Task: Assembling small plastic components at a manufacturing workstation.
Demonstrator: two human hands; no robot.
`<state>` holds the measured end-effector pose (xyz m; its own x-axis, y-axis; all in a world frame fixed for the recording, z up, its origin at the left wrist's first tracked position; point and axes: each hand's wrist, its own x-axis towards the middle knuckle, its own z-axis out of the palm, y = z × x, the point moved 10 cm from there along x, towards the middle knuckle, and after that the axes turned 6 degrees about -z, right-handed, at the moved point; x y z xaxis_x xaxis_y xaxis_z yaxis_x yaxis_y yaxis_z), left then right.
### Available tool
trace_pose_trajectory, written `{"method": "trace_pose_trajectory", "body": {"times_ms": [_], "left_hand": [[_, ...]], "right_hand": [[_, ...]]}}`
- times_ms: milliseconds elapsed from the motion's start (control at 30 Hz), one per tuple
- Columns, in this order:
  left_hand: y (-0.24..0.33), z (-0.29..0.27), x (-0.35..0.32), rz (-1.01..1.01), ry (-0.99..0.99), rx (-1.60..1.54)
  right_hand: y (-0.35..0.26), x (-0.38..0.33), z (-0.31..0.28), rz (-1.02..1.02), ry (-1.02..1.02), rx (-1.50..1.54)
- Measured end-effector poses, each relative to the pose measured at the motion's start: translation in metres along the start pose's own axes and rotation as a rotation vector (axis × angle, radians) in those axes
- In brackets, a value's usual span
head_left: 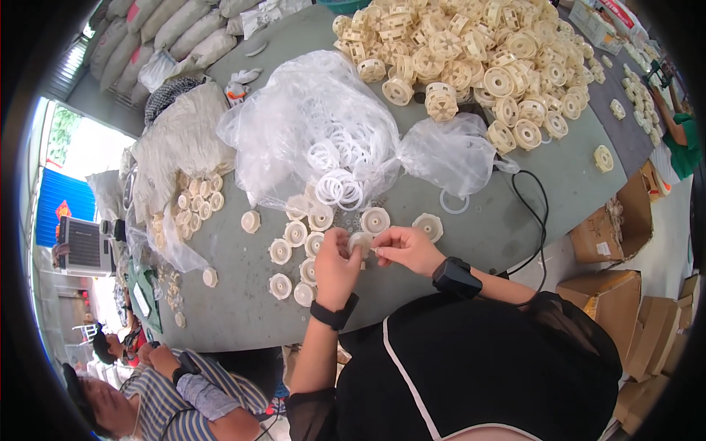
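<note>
Left hand [338,263] nearly closed, thumb and fingers gripping a pale cap [360,241] just above the desk [500,220], mid-desk on the near side. Right hand [409,250] has thumb and forefinger brought together at the cap's right edge; can't tell if a small piece sits in that pinch, too small and partly covered.

Risks, judged from this view. Main one: the cap slips or twists. Only fingertips seem to hold it, so an uneven push from the right could turn it or pop it out. If there is a small piece in the right pinch, it could drop and get lost among the tiny bits [349,219] on the desk just beyond the hands.

Loose caps [296,234] sit close by the left hand, some touching or nearly so; a dropped cap could mix in with them, and a sideways wrist swing could knock them about. One more cap [427,228] lies just beyond the right hand, easy to bump.

Rings [340,189] spill from the open mouth of the clear bag [294,110]; a nudge to the bag could send more among the caps. Black cable [546,220] loops near the right forearm, so a wide reach might snag it. Wheels [456,51] are heaped high at the far side; a knock could make some roll.
</note>
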<state>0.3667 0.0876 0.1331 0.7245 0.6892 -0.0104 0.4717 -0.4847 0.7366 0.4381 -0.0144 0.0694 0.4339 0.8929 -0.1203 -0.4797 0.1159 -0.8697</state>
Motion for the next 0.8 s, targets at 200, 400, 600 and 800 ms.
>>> {"method": "trace_pose_trajectory", "body": {"times_ms": [200, 400, 600, 800], "left_hand": [[-0.006, 0.002, -0.014, -0.167, -0.085, -0.468], [-0.005, 0.003, -0.023, -0.161, -0.076, -0.564], [-0.007, 0.007, -0.029, -0.205, -0.082, -0.734], [0.0, 0.003, -0.035, -0.174, -0.09, -0.707]], "right_hand": [[-0.006, -0.002, 0.005, -0.034, 0.009, -0.045], [-0.012, -0.004, 0.005, -0.111, 0.039, -0.027], [-0.016, -0.006, 0.003, -0.128, 0.063, -0.051], [-0.02, -0.008, -0.004, -0.143, 0.061, -0.224]]}}
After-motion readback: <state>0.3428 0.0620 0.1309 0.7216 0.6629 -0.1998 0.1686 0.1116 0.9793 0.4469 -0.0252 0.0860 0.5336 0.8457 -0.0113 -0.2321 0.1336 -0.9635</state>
